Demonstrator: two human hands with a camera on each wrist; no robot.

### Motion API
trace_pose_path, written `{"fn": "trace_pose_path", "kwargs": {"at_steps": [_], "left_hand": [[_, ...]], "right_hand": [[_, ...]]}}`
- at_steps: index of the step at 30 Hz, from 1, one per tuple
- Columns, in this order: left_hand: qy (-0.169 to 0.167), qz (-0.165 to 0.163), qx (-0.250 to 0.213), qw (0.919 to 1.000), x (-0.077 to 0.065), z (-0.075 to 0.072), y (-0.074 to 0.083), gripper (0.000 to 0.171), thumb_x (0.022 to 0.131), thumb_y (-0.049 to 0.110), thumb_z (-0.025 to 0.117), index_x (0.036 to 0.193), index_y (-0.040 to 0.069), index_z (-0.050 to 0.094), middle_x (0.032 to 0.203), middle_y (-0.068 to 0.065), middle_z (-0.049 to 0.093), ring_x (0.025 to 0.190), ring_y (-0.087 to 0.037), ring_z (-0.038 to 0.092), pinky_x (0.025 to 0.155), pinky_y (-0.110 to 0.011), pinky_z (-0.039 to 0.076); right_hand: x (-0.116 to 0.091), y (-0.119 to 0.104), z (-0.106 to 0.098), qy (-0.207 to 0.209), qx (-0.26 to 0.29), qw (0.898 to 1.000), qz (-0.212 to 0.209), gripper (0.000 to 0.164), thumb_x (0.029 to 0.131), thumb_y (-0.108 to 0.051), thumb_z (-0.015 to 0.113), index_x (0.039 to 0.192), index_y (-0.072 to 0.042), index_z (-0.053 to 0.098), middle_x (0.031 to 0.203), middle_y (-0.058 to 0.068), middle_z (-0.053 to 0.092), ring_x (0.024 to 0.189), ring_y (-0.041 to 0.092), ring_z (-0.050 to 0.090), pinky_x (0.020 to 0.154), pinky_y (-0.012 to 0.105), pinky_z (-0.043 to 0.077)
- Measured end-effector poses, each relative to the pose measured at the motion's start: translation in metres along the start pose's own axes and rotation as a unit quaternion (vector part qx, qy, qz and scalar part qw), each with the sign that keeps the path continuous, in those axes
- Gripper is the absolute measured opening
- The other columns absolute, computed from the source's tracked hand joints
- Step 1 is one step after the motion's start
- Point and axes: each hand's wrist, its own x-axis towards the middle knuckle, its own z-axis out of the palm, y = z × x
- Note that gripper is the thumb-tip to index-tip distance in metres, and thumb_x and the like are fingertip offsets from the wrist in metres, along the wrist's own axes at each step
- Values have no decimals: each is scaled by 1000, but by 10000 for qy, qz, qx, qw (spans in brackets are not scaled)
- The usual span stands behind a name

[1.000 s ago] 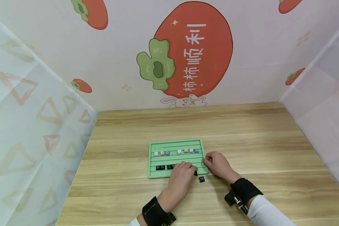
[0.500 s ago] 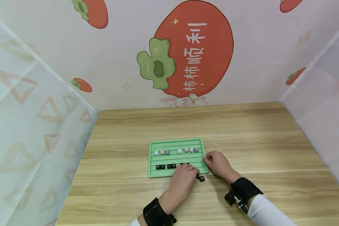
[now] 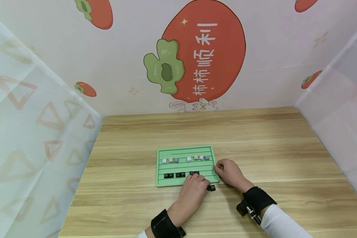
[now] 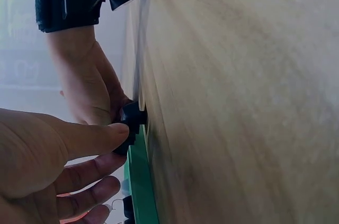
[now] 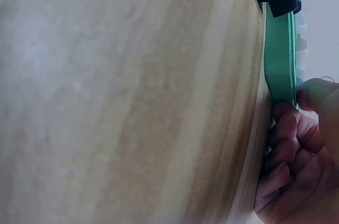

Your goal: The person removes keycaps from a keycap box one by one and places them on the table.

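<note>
A green ridged tray point(image 3: 169, 183) lies on the wooden table. My left hand point(image 3: 194, 190) is over its front edge, pinching a black keycap point(image 4: 123, 147) between thumb and fingers. Right beside it, just off the tray's front right corner, is another black keycap point(image 3: 213, 188). At the tray's right edge my right hand point(image 3: 231, 173) grips the rim, its thumb on top and curled fingers against the side, as the right wrist view shows. Black keycaps point(image 3: 169, 176) stand in spaced pairs along a front row, the rightmost pair partly covered by my left hand.
Farther back on the tray runs a row of white, orange and grey keycaps point(image 3: 176, 160), split into two groups. The wooden table point(image 3: 256, 138) extends around the tray. A printed cloth wall point(image 3: 116, 66) rises behind it, with pale side walls at left and right.
My left hand has shifted slightly right and toward me, uncovering more black keycaps in the front row. Its pinched keycap has come up beside the loose one. The right hand stays on the tray.
</note>
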Motion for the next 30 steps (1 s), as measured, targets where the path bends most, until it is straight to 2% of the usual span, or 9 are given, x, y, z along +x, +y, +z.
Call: {"fn": "trace_pose_path", "kwargs": {"at_steps": [18, 30], "left_hand": [[-60, 29, -83, 9999, 0, 7, 2, 18, 73, 28, 77, 87, 20, 70, 84, 7, 64, 75, -11, 50, 66, -25, 39], [-79, -13, 3, 10000, 1, 8, 4, 17, 74, 30, 76, 87, 20, 70, 84, 7, 64, 75, -13, 51, 68, -27, 40]], "right_hand": [[0, 1, 0, -4, 61, 10000, -46, 36, 88, -18, 59, 55, -12, 46, 49, -5, 33, 46, 11, 32, 52, 26, 28], [0, 1, -1, 21, 37, 10000, -79, 35, 88, -18, 59, 55, -13, 48, 49, -5, 35, 47, 11, 34, 52, 27, 29]]}}
